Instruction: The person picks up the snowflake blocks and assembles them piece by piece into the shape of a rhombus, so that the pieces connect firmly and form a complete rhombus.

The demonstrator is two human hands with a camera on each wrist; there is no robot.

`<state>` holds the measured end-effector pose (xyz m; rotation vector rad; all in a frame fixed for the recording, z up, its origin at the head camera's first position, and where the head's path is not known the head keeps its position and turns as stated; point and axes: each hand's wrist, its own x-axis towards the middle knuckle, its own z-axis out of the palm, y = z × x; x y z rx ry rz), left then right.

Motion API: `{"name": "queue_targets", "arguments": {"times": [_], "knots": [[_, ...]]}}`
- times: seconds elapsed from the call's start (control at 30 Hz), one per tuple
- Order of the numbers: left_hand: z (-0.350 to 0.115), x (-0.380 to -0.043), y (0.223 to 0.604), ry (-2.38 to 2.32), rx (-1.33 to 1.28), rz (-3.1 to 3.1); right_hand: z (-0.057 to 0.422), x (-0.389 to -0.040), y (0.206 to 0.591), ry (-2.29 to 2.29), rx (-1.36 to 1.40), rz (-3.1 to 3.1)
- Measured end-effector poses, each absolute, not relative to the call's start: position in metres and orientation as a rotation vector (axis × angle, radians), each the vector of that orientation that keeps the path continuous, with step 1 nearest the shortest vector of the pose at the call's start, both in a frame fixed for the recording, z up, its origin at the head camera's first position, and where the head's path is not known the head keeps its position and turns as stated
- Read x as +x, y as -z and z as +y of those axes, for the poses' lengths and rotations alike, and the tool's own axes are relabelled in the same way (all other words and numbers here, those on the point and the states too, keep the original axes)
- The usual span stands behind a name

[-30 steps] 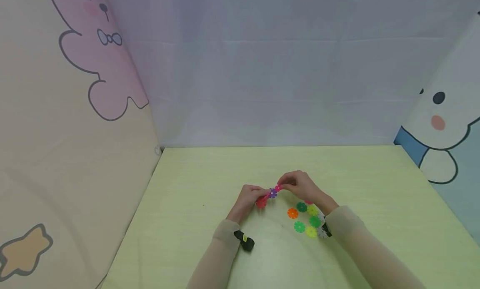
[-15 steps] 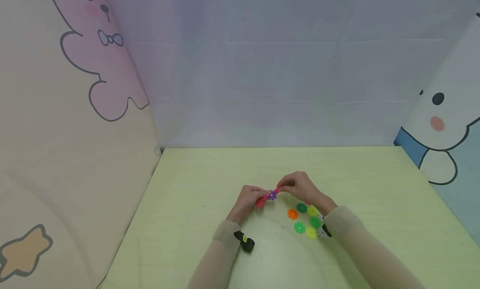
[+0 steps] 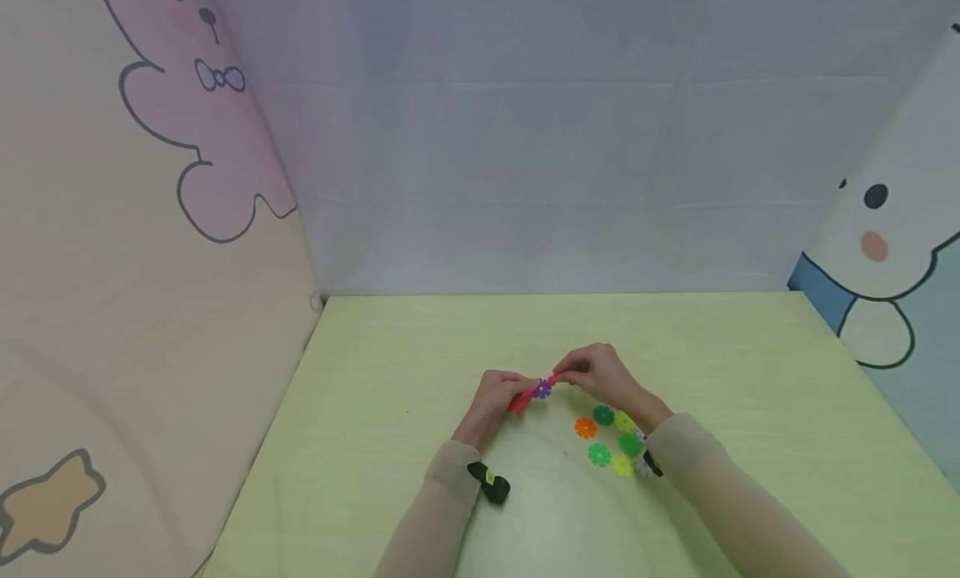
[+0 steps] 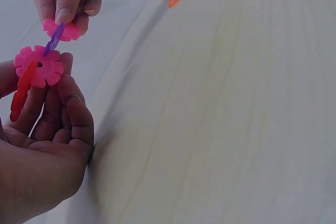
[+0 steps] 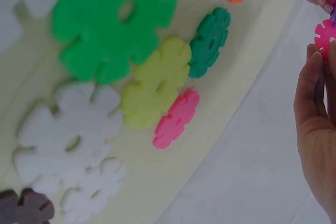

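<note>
A short chain of interlocking snowflake discs hangs between both hands above the table. My left hand [image 3: 491, 399] pinches one pink disc [image 4: 51, 69], into which a red disc [image 4: 22, 95] is slotted at an angle. Joined to that pink disc is a purple disc [image 3: 542, 389], seen almost edge-on in the left wrist view. My right hand [image 3: 600, 378] pinches a second pink disc [image 4: 70, 33] between thumb and fingers, and it meets the purple one crosswise. In the right wrist view, this pink disc [image 5: 324, 36] shows at the right hand's fingertips.
Loose discs lie in a cluster beneath the right forearm: orange [image 3: 586, 428], dark green [image 3: 603, 415], light green [image 3: 599, 454] and yellow [image 3: 622, 464] among them. White discs [image 5: 68, 135] and a pink disc [image 5: 176, 119] lie there too. A curtain [image 3: 562, 186] rises behind the table's far edge.
The chain has turned, so the red disc shows narrower in the head view. The purple disc and the right hand have shifted slightly left. The loose discs stay put.
</note>
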<state>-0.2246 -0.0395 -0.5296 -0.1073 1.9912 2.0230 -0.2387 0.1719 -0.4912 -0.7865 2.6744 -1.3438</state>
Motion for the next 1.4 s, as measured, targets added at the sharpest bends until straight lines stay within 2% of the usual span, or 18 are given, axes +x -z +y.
{"name": "queue_targets", "arguments": {"times": [0.87,1.1,1.27,1.4], "knots": [[-0.037,-0.228,0.538,-2.097,-0.123,1.996,0.161,-0.228,0.491,1.275,-0.895,2.872],[-0.038,-0.226,0.538,-2.079,-0.183,1.977,0.16,-0.225,0.498,1.303,-0.845,2.871],[-0.039,-0.225,0.538,-2.101,-0.149,1.978,0.16,-0.227,0.498,1.307,-0.955,2.853],[-0.04,-0.226,0.537,-2.098,-0.102,1.947,0.164,-0.229,0.495,1.292,-0.929,2.823]]}}
